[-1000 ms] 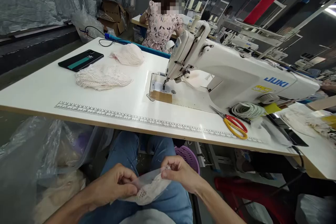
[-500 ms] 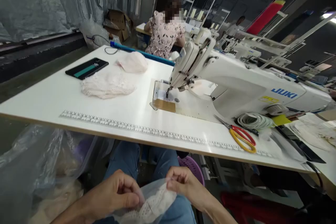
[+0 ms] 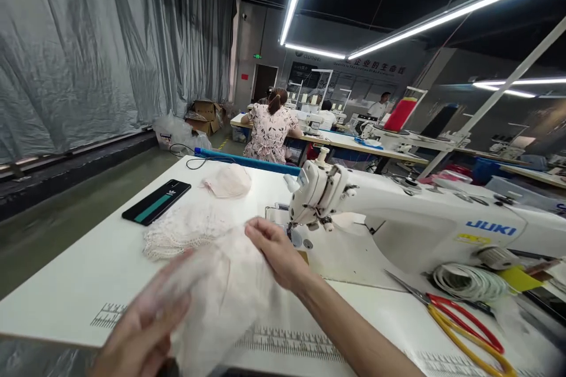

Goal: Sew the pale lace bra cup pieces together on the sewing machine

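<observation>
A sheer, pale fabric piece (image 3: 236,285) hangs spread between my two hands above the table, smeared by motion. My right hand (image 3: 276,250) pinches its upper right edge, close to the sewing machine's needle area. My left hand (image 3: 148,321), blurred, grips the left side of the cloth near the table's front. Behind the cloth lies a pale lace-edged piece (image 3: 179,228), partly covered by it. Farther back a small pale pink fabric piece (image 3: 229,181) rests flat. The white sewing machine (image 3: 322,197) stands just right of my right hand.
A black phone-shaped case with a green stripe (image 3: 157,203) lies at left. Printed ruler markings (image 3: 287,343) run along the front. Scissors with red and yellow handles (image 3: 464,330) and a coil of white cord (image 3: 471,281) lie at right. A person (image 3: 269,132) sits ahead.
Both hands have risen from over my lap to above the table, bringing the sheer fabric with them and spreading it out. The camera view has tilted upward.
</observation>
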{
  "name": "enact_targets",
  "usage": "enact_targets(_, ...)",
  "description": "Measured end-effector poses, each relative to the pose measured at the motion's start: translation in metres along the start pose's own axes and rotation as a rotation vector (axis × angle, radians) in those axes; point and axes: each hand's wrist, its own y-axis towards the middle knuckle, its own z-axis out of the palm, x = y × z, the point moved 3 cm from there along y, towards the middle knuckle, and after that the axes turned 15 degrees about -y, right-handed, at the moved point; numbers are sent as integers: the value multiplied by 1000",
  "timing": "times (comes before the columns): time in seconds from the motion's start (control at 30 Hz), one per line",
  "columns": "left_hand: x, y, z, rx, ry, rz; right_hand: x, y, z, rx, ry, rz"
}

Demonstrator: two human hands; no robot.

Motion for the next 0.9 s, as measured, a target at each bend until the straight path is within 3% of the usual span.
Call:
enact_targets(0.07,-34,36,12,-77,19,143,3,48,-3,-81,-48,-61)
enact_targets(0.13,-63,81,28,-15,75,286,1,96,-9,-205,-100,-93)
enact_targets(0.2,-83,130,37,-35,135,376,-5,141,-17,-313,-156,-96)
enact_targets(0.33,-99,218,41,-119,297,461,-21,208,-37,-485,-305,-69)
enact_targets(0.47,-106,275,40,-198,550,537,-32,243,-52,-574,-444,-22)
enact_targets(0.57,-104,299,40,-215,800,560,-42,257,-56,-609,-507,31)
enact_targets(0.7,-91,310,37,-230,1116,503,-64,265,-55,-625,-547,91)
enact_targets(0.8,-86,301,37,-211,1258,471,-72,267,-55,-663,-553,71)
enact_targets(0.9,-92,268,38,-116,1332,528,-64,259,-52,-734,-554,-28)
